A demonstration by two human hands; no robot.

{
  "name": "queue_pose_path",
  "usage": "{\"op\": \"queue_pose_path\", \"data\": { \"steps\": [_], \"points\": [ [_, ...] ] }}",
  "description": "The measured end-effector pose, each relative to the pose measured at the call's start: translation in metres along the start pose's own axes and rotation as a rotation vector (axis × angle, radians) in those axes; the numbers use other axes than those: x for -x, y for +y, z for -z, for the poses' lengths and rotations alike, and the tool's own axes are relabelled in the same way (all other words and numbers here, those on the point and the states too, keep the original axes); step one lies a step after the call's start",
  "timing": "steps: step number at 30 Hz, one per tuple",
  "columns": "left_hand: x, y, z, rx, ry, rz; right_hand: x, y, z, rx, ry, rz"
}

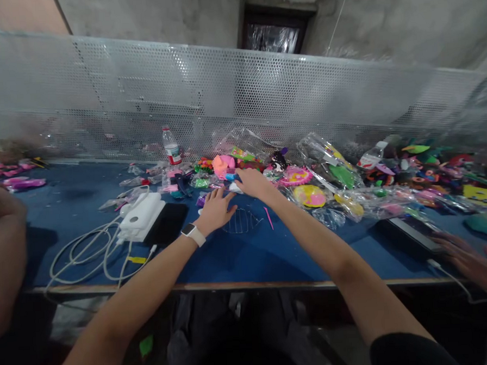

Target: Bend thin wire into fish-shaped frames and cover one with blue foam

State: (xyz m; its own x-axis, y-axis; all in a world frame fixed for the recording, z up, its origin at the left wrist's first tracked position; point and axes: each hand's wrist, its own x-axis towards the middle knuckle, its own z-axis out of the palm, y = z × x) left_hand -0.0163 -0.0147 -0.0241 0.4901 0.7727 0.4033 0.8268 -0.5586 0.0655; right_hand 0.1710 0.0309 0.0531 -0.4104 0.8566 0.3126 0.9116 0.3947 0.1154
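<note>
My left hand (216,210), a watch (193,234) on its wrist, lies palm down on the blue table with fingers spread. A small purple packet (202,199) is close to its fingertips. Further forward, my right hand (252,183) reaches into the pile with its fingers closed at a small blue piece (230,177); their grip is partly hidden. A small white piece (235,188) sits just under that hand. Between my forearms are a thin pale fish-shaped outline (240,222) and a slim pink stick (269,218).
Bagged colourful pieces, including a pink round piece (223,165) and a yellow one (309,196), line the perforated metal screen (222,91). A bottle (171,146) stands there. White power bank (142,216), cables and black phone (170,222) lie left. Other people's hands (472,260) flank me.
</note>
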Motion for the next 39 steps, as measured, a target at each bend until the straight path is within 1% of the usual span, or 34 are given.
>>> {"op": "queue_pose_path", "data": {
  "steps": [2, 3, 5, 7, 9, 11, 14, 17, 19, 21, 22, 23, 25, 27, 29, 31, 32, 35, 39],
  "points": [
    [-0.002, -0.008, -0.002, -0.019, -0.039, 0.004, 0.025, 0.003, 0.005, -0.094, 0.135, -0.008],
    [-0.004, -0.011, -0.004, -0.025, -0.066, -0.008, 0.038, 0.005, 0.006, -0.171, 0.213, 0.014],
    [-0.009, -0.014, -0.009, -0.048, -0.11, -0.034, 0.06, 0.01, 0.001, -0.329, 0.377, 0.042],
    [-0.017, -0.014, -0.017, -0.086, -0.129, -0.039, 0.075, 0.018, -0.008, -0.442, 0.526, 0.017],
    [-0.03, -0.01, -0.025, -0.103, -0.118, -0.027, 0.082, 0.026, -0.017, -0.52, 0.57, 0.001],
    [-0.046, -0.006, -0.033, -0.07, -0.098, -0.012, 0.084, 0.033, -0.024, -0.574, 0.55, -0.028],
    [-0.068, -0.003, -0.042, 0.0, -0.077, 0.019, 0.081, 0.042, -0.028, -0.645, 0.497, -0.092],
    [-0.076, -0.009, -0.042, 0.036, -0.088, 0.055, 0.078, 0.047, -0.031, -0.707, 0.426, -0.108],
    [-0.074, -0.018, -0.038, 0.072, -0.062, 0.061, 0.076, 0.049, -0.035, -0.735, 0.351, -0.109],
    [-0.068, -0.027, -0.031, 0.125, 0.007, 0.007, 0.075, 0.049, -0.04, -0.77, 0.274, -0.127],
    [-0.064, -0.031, -0.028, 0.153, 0.051, 0.004, 0.074, 0.049, -0.043, -0.795, 0.245, -0.136],
    [-0.06, -0.034, -0.024, 0.176, 0.097, 0.012, 0.073, 0.048, -0.045, -0.823, 0.225, -0.141],
    [-0.053, -0.035, -0.018, 0.19, 0.151, 0.013, 0.073, 0.046, -0.049, -0.884, 0.208, -0.143],
    [-0.048, -0.032, -0.013, 0.225, 0.181, -0.05, 0.073, 0.042, -0.05, -0.961, 0.206, -0.133],
    [-0.044, -0.025, -0.009, 0.276, 0.163, -0.169, 0.073, 0.035, -0.05, -1.069, 0.197, -0.114],
    [-0.042, -0.017, -0.008, 0.309, 0.105, -0.262, 0.073, 0.029, -0.05, -1.179, 0.166, -0.088],
    [-0.041, -0.014, -0.008, 0.314, 0.077, -0.279, 0.073, 0.027, -0.051, -1.219, 0.144, -0.082],
    [-0.042, -0.008, -0.009, 0.282, 0.015, -0.265, 0.072, 0.025, -0.054, -1.282, 0.079, -0.089],
    [-0.039, -0.011, -0.011, 0.216, -0.014, -0.286, 0.073, 0.03, -0.059, -1.31, -0.06, -0.031]
  ]
}}
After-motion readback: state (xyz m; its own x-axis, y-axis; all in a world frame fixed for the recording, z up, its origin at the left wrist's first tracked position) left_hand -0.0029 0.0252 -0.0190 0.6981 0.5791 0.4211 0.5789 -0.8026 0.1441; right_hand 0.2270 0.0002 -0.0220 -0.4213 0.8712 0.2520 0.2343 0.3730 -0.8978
